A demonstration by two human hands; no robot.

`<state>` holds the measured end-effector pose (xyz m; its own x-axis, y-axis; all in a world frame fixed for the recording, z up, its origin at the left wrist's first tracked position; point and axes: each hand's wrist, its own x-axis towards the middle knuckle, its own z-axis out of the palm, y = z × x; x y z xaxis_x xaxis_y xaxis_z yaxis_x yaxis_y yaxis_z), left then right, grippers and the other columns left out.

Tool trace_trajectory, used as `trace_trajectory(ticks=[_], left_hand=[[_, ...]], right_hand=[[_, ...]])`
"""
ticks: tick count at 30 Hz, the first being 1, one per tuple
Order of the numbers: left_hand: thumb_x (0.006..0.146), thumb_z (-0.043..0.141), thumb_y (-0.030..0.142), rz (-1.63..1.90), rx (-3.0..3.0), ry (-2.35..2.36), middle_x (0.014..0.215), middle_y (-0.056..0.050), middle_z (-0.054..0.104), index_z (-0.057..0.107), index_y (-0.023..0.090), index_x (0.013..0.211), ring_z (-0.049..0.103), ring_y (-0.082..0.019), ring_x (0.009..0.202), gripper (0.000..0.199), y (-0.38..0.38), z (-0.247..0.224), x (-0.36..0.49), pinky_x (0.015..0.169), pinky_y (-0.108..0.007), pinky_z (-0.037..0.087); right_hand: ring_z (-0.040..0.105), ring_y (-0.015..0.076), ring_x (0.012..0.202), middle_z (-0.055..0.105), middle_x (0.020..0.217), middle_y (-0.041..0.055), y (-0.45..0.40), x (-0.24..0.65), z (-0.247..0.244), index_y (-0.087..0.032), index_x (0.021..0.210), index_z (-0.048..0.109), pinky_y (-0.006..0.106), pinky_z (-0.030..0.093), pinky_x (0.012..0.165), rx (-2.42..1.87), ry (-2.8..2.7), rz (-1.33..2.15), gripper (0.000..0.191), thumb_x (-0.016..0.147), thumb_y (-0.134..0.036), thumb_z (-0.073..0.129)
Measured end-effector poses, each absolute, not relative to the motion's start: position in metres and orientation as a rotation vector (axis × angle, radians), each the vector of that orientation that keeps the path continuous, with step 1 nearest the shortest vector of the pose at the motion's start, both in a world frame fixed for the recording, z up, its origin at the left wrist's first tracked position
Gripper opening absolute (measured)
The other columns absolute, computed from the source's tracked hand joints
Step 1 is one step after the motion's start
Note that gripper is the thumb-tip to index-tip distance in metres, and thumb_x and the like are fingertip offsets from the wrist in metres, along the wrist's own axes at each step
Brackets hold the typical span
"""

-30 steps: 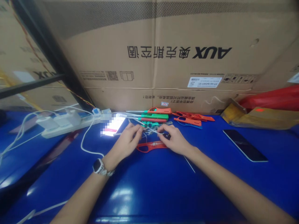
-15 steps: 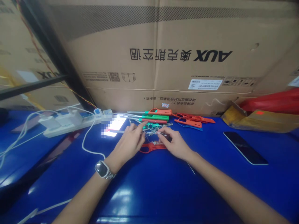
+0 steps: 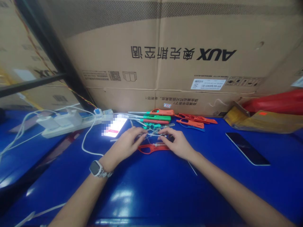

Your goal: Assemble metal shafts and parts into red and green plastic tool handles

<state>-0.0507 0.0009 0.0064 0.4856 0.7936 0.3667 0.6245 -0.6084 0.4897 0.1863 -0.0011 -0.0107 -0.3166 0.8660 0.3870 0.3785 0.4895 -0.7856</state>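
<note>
My left hand [image 3: 129,142] is closed, its thumb and index finger pinching near one end of a thin whitish wire [image 3: 154,134]. Across from it, my right hand [image 3: 178,142] pinches the same tangle of wire on its other side. A thin metal rod [image 3: 114,140] pokes out to the left behind my left hand; whether I hold it is hidden. Just below my fingertips an orange lighter casing [image 3: 146,149] lies on the table, with a small clear part [image 3: 160,144] on it. Green plastic pieces [image 3: 151,126] are behind the wire.
Long-nosed lighters in orange [image 3: 163,112], green [image 3: 163,118] and red lie behind my hands. More orange casings [image 3: 193,123] are to their right. A lit phone [image 3: 115,127], a white power strip [image 3: 63,130], a dark phone [image 3: 247,148] and a yellow-taped box [image 3: 265,123] surround the work.
My left hand has shifted slightly left and down, its fingertips moving back from the wire tangle. The metal rod behind it now sits lower. My right hand stays nearly in place.
</note>
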Motion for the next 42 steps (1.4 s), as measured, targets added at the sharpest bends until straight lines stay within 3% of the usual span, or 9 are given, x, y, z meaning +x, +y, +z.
trace_trajectory(ticks=[9,18,24,28,30,34,42], left_hand=[[0.094,0.055,0.032,0.73,2.395,1.204,0.093,-0.004,0.07,0.068,0.021,0.098,0.064,-0.02,0.084,0.017,0.004,0.003,-0.058,0.075,-0.034,0.049],[0.087,0.068,0.045,0.719,2.514,1.247,0.095,-0.004,0.071,0.066,0.022,0.102,0.064,-0.024,0.091,0.028,-0.004,0.004,-0.042,0.085,-0.041,0.045],[0.09,0.066,0.031,0.699,2.41,1.2,0.089,0.0,0.072,0.067,0.022,0.099,0.066,-0.019,0.084,0.013,-0.004,0.002,-0.027,0.078,-0.033,0.045],[0.089,0.067,0.028,0.73,2.308,1.211,0.085,-0.001,0.07,0.068,0.021,0.095,0.064,-0.018,0.082,0.009,0.001,-0.003,-0.032,0.072,-0.029,0.046],[0.09,0.066,0.028,0.762,2.297,1.181,0.085,-0.001,0.069,0.068,0.021,0.093,0.063,-0.018,0.084,0.008,0.002,-0.004,-0.036,0.074,-0.03,0.046],[0.096,0.058,0.032,0.82,2.321,1.138,0.09,-0.002,0.068,0.067,0.02,0.093,0.061,-0.018,0.086,0.015,0.002,-0.003,-0.039,0.077,-0.031,0.045],[0.102,0.046,0.034,0.828,2.364,1.123,0.089,-0.004,0.065,0.068,0.02,0.096,0.058,-0.019,0.086,0.026,0.001,0.0,-0.038,0.08,-0.032,0.044]], right_hand=[[0.071,0.0178,0.085,0.076,0.093,0.002,-0.001,0.187,-0.011,-0.022,0.095,0.069,0.033,0.053,0.079,-1.084,-1.953,0.745,0.011,0.084,-0.018,0.067],[0.066,0.0166,0.082,0.074,0.089,0.0006,-0.003,0.183,-0.011,-0.022,0.091,0.071,0.031,0.05,0.077,-1.068,-2.055,0.657,0.01,0.085,-0.017,0.066],[0.066,0.0175,0.085,0.074,0.091,0.0007,-0.004,0.18,-0.012,-0.023,0.093,0.07,0.033,0.048,0.083,-1.064,-2.081,0.577,0.01,0.086,-0.019,0.065],[0.061,0.0225,0.105,0.07,0.111,0.0053,-0.003,0.189,-0.009,-0.022,0.108,0.066,0.04,0.043,0.094,-1.105,-2.226,0.481,0.027,0.081,-0.019,0.069],[0.057,0.0251,0.11,0.067,0.113,0.0065,-0.001,0.194,-0.007,-0.023,0.107,0.067,0.043,0.039,0.094,-1.157,-2.342,0.433,0.026,0.081,-0.024,0.073],[0.057,0.0231,0.102,0.068,0.099,0.0044,0.002,0.196,-0.004,-0.023,0.095,0.071,0.04,0.034,0.089,-1.185,-2.488,0.369,0.01,0.09,-0.031,0.068],[0.061,0.0195,0.095,0.074,0.095,0.0031,0.013,0.199,-0.001,-0.02,0.095,0.07,0.036,0.032,0.088,-1.043,-2.525,0.249,0.009,0.093,-0.028,0.066]])
